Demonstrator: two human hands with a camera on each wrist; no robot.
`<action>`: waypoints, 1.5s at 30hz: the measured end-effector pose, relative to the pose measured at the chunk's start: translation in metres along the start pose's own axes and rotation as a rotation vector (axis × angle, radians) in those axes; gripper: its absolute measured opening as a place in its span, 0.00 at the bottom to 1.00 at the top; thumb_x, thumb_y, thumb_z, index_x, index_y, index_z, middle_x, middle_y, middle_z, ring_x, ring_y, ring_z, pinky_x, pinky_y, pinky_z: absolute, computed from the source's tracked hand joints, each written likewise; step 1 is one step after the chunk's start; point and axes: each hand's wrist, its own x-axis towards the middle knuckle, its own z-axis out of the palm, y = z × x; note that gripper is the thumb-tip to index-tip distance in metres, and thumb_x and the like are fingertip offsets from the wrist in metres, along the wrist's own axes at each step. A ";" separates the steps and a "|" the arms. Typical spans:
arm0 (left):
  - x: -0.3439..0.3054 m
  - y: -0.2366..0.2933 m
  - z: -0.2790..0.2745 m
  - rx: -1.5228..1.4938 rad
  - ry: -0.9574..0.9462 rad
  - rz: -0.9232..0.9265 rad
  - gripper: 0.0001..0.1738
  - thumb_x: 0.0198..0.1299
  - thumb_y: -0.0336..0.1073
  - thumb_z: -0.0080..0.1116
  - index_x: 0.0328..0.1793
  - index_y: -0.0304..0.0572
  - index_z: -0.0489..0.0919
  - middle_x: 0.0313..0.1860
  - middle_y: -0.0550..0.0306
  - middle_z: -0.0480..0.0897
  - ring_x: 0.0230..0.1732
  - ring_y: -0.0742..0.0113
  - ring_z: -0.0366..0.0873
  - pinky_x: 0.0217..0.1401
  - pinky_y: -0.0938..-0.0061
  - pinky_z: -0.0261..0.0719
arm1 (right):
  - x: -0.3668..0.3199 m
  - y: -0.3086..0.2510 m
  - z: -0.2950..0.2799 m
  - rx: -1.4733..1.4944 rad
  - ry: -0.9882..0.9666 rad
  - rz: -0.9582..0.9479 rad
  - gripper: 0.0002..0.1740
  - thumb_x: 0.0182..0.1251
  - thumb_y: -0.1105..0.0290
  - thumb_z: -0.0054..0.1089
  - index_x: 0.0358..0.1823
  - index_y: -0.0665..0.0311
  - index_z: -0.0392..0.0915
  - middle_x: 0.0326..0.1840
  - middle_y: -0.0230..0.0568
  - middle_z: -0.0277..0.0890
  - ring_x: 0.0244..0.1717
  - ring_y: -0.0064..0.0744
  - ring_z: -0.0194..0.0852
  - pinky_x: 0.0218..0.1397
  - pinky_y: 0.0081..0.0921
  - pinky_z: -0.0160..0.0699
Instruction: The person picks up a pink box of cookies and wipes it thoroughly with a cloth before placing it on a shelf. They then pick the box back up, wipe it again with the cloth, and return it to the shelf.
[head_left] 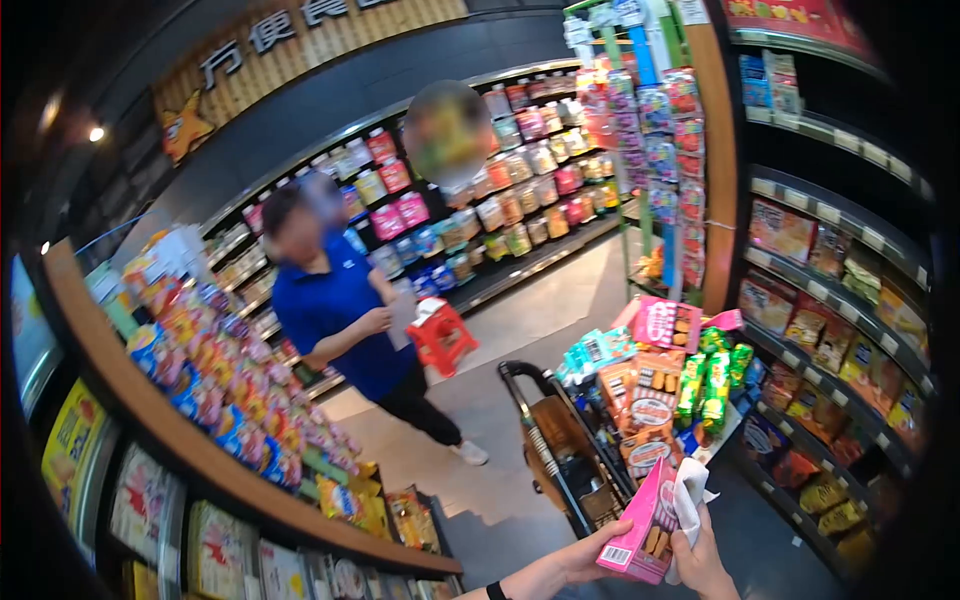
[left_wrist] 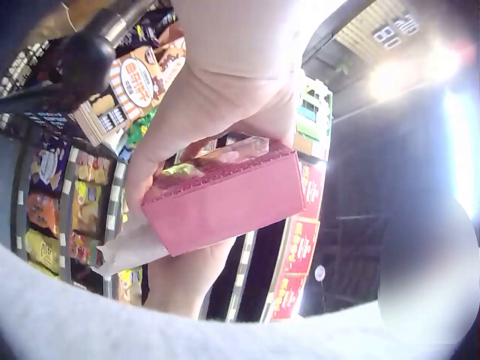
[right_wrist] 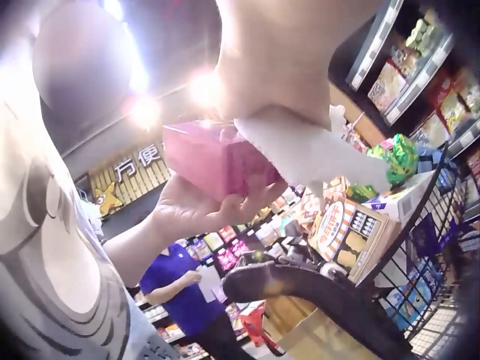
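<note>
My left hand grips a pink biscuit box with a barcode on its side and brown biscuits pictured on its front. Seen from the left wrist, a plain pink side of the box faces the camera, with a serrated edge along it. A white cloth is held by my right hand against the box's right side. From the right wrist, the cloth hangs below that hand and partly covers the box. Some of the right fingers are hidden behind the cloth.
A shopping cart heaped with orange biscuit boxes, green packets and another pink box stands just ahead. Stocked shelves line the right. A person in a blue shirt stands in the aisle near a red stool.
</note>
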 end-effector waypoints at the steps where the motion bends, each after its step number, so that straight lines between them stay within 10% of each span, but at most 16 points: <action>1: -0.009 -0.012 -0.003 -0.017 0.018 0.030 0.41 0.59 0.65 0.52 0.70 0.44 0.63 0.62 0.50 0.74 0.61 0.60 0.73 0.65 0.60 0.68 | -0.002 0.002 -0.001 -0.033 -0.079 -0.009 0.34 0.71 0.54 0.45 0.69 0.72 0.57 0.70 0.53 0.57 0.71 0.45 0.55 0.71 0.37 0.54; 9: -0.071 -0.045 -0.052 -0.129 0.062 0.306 0.45 0.58 0.64 0.54 0.72 0.41 0.60 0.66 0.49 0.70 0.64 0.58 0.70 0.69 0.59 0.65 | -0.025 0.010 0.016 0.218 -0.230 0.094 0.33 0.74 0.49 0.37 0.67 0.71 0.62 0.75 0.53 0.49 0.76 0.45 0.44 0.74 0.36 0.47; 12: -0.085 -0.078 -0.073 -0.167 0.062 0.356 0.45 0.57 0.64 0.55 0.72 0.41 0.59 0.66 0.48 0.70 0.65 0.58 0.70 0.69 0.59 0.65 | -0.050 0.022 0.020 -0.344 -0.147 0.184 0.28 0.74 0.54 0.42 0.62 0.72 0.67 0.71 0.56 0.55 0.72 0.43 0.52 0.71 0.35 0.53; 16: -0.122 -0.123 -0.053 -0.219 0.122 0.449 0.46 0.57 0.62 0.57 0.72 0.40 0.58 0.66 0.48 0.70 0.65 0.58 0.69 0.71 0.61 0.64 | -0.068 0.028 0.018 0.088 -0.302 0.540 0.24 0.71 0.59 0.50 0.56 0.75 0.71 0.49 0.44 0.76 0.47 0.30 0.76 0.49 0.26 0.75; 22: -0.118 -0.142 -0.028 -0.310 -0.011 0.610 0.45 0.55 0.60 0.60 0.72 0.42 0.59 0.66 0.48 0.69 0.66 0.57 0.69 0.72 0.60 0.63 | -0.084 0.029 0.004 0.608 -0.153 0.689 0.24 0.66 0.72 0.55 0.61 0.72 0.66 0.55 0.44 0.73 0.54 0.33 0.74 0.56 0.30 0.75; 27: -0.097 -0.161 -0.009 -0.280 -0.159 0.571 0.48 0.53 0.61 0.60 0.73 0.41 0.58 0.67 0.45 0.68 0.66 0.54 0.69 0.71 0.60 0.64 | -0.104 0.038 -0.019 0.895 -0.124 0.794 0.40 0.41 0.83 0.45 0.66 0.71 0.62 0.57 0.48 0.72 0.58 0.41 0.73 0.61 0.36 0.75; 34: -0.079 -0.170 0.014 -0.281 -0.182 0.506 0.41 0.55 0.61 0.58 0.66 0.41 0.67 0.60 0.45 0.74 0.59 0.52 0.74 0.67 0.54 0.67 | -0.128 0.024 -0.051 1.369 -0.189 0.886 0.32 0.53 0.77 0.53 0.63 0.72 0.64 0.53 0.51 0.75 0.50 0.46 0.78 0.53 0.39 0.81; 38: -0.058 -0.161 0.047 -0.357 -0.122 0.480 0.37 0.56 0.61 0.57 0.63 0.41 0.72 0.56 0.45 0.78 0.54 0.50 0.77 0.65 0.50 0.69 | -0.129 0.030 -0.072 1.112 -0.084 0.836 0.23 0.61 0.71 0.58 0.57 0.68 0.69 0.49 0.44 0.76 0.48 0.39 0.76 0.52 0.36 0.76; 39: -0.038 -0.154 0.029 0.030 -0.462 0.737 0.32 0.60 0.66 0.46 0.36 0.42 0.83 0.32 0.50 0.81 0.36 0.55 0.78 0.55 0.50 0.73 | -0.139 0.037 -0.074 0.976 -0.167 0.748 0.27 0.63 0.69 0.59 0.62 0.69 0.66 0.56 0.47 0.73 0.56 0.43 0.74 0.61 0.41 0.72; 40: -0.040 -0.153 0.046 0.032 -0.302 0.815 0.39 0.62 0.67 0.38 0.14 0.43 0.76 0.15 0.56 0.72 0.24 0.62 0.70 0.47 0.55 0.73 | -0.134 0.025 -0.078 1.086 -0.139 0.733 0.30 0.54 0.73 0.65 0.60 0.69 0.68 0.54 0.48 0.77 0.53 0.44 0.78 0.60 0.44 0.75; 41: -0.033 -0.153 0.032 0.009 -0.505 0.832 0.35 0.61 0.67 0.40 0.38 0.42 0.83 0.33 0.46 0.81 0.34 0.50 0.78 0.52 0.45 0.73 | -0.132 0.017 -0.081 1.112 -0.129 0.661 0.32 0.53 0.73 0.65 0.61 0.70 0.67 0.56 0.49 0.75 0.55 0.45 0.76 0.62 0.44 0.73; 42: -0.042 -0.162 0.050 -0.535 -0.039 0.626 0.41 0.59 0.69 0.40 0.66 0.44 0.70 0.58 0.35 0.74 0.46 0.32 0.78 0.56 0.35 0.70 | -0.127 -0.003 -0.087 1.137 -0.117 0.641 0.33 0.52 0.75 0.64 0.62 0.70 0.66 0.57 0.49 0.75 0.56 0.46 0.76 0.62 0.44 0.73; 43: -0.032 -0.167 0.022 -0.369 -0.426 0.629 0.49 0.57 0.71 0.40 0.77 0.48 0.49 0.72 0.32 0.58 0.55 0.19 0.70 0.58 0.30 0.68 | -0.127 0.001 -0.097 1.136 -0.138 0.631 0.35 0.51 0.77 0.62 0.63 0.70 0.64 0.58 0.51 0.73 0.57 0.47 0.75 0.63 0.44 0.72; 45: -0.042 -0.153 0.057 -0.520 -0.426 0.477 0.47 0.59 0.72 0.35 0.76 0.49 0.55 0.72 0.32 0.57 0.51 0.22 0.73 0.49 0.37 0.76 | -0.127 -0.001 -0.100 1.179 -0.116 0.583 0.37 0.49 0.81 0.59 0.66 0.69 0.60 0.61 0.52 0.70 0.60 0.47 0.72 0.65 0.44 0.70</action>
